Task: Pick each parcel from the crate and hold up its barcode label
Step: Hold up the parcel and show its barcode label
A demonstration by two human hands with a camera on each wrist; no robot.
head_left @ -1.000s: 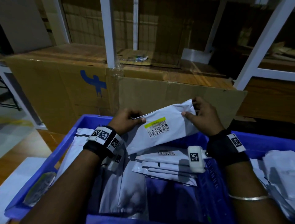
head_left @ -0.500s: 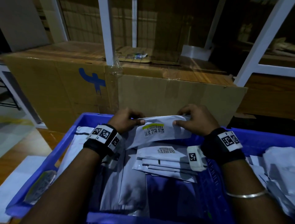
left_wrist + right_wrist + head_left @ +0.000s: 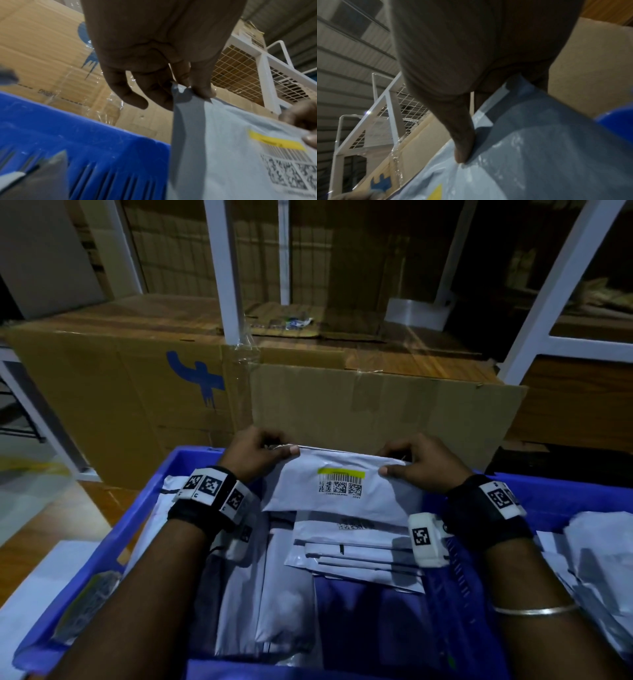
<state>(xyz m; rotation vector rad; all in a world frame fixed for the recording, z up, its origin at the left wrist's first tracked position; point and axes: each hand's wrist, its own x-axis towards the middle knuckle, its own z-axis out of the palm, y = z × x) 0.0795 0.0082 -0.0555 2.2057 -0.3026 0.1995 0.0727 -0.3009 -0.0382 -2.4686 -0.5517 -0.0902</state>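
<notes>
A white plastic parcel with a yellow-striped barcode label hangs low over the far end of the blue crate, label facing me. My left hand pinches its upper left corner, thumb on the front. My right hand pinches the upper right edge. The left wrist view shows the left hand gripping the parcel corner, label at right. In the right wrist view my thumb presses on the parcel. More white parcels lie stacked in the crate below.
A large brown cardboard box stands just beyond the crate, with a white metal rack frame rising behind it. Another heap of white parcels lies in the crate's right part. Wooden floor shows at the left.
Both hands have brought the parcel down from its raised, tilted position to level and close over the stack in the crate. The right hand dropped and moved inward.
</notes>
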